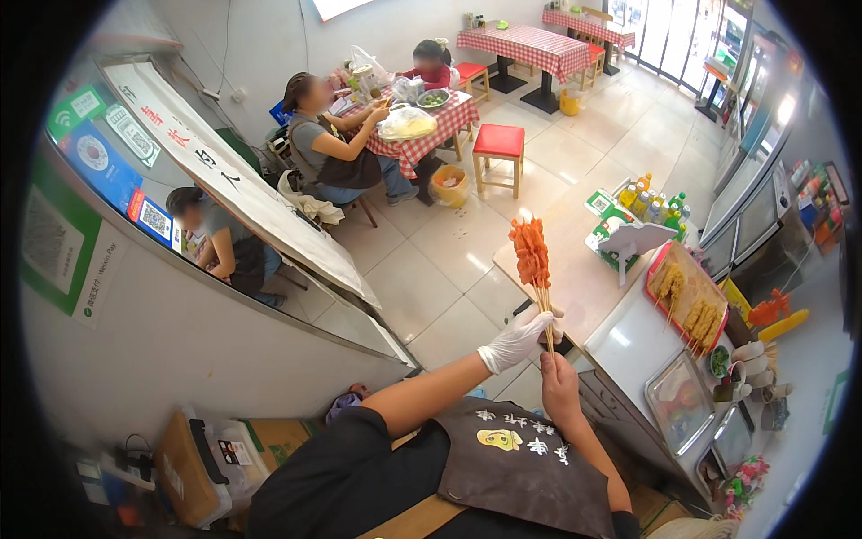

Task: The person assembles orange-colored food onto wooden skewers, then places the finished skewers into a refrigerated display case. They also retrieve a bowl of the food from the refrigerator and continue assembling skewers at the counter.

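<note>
A bundle of wooden skewers stands upright before me, with orange-red pieces of food threaded on the upper part. My left hand, in a white disposable glove, closes around the bare sticks just under the food. Below it, my right hand is bare and grips the lower stick ends. The fingers of both hands partly hide the sticks. To the right of the bundle is the pale counter top.
A red-rimmed tray of breaded skewers lies on the counter beside bottled drinks and metal trays. Two people sit at a checked-cloth table. A red stool and a yellow bin stand on the floor. A mirror lines the left wall.
</note>
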The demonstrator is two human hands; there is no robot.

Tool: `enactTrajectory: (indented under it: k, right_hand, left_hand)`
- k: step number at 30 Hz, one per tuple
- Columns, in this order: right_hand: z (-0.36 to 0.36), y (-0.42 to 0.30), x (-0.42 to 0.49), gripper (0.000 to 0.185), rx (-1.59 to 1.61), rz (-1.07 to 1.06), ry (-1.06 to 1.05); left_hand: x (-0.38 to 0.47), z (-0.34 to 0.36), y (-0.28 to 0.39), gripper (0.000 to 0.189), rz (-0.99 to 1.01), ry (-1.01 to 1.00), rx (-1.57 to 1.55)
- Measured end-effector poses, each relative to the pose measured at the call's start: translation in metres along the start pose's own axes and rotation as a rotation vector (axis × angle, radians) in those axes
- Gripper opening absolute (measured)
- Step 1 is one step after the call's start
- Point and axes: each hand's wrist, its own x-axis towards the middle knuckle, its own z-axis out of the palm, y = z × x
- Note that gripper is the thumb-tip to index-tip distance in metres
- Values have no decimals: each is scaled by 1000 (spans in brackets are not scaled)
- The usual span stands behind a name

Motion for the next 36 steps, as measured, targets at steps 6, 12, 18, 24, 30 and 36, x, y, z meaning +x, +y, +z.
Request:
enactTrajectory:
  k: [6, 12, 18, 24, 30, 36]
  right_hand:
    - [-8, 13, 9, 47, -185, -27, -65]
    - [-25, 19, -2, 46, -177, -43, -202]
    - [-42, 17, -6, 39, 14, 92, -254]
    - [-81, 18, -10, 38, 735, 185, -222]
    - [-103, -11, -39, 61, 1147, 43, -179]
    - [-107, -19, -41, 67, 1002, 14, -199]
  left_hand:
    - [-35, -19, 59, 31, 264, -127, 1585]
    - [-8, -12, 35, 18, 961, -619, 1657]
    - [13, -8, 15, 18, 723, -822, 1664]
    - [26, 7, 29, 14, 719, -666, 1701]
    - [18, 27, 51, 13, 645, -550, 1624]
    - [12, 35, 52, 13, 622, -546, 1554]
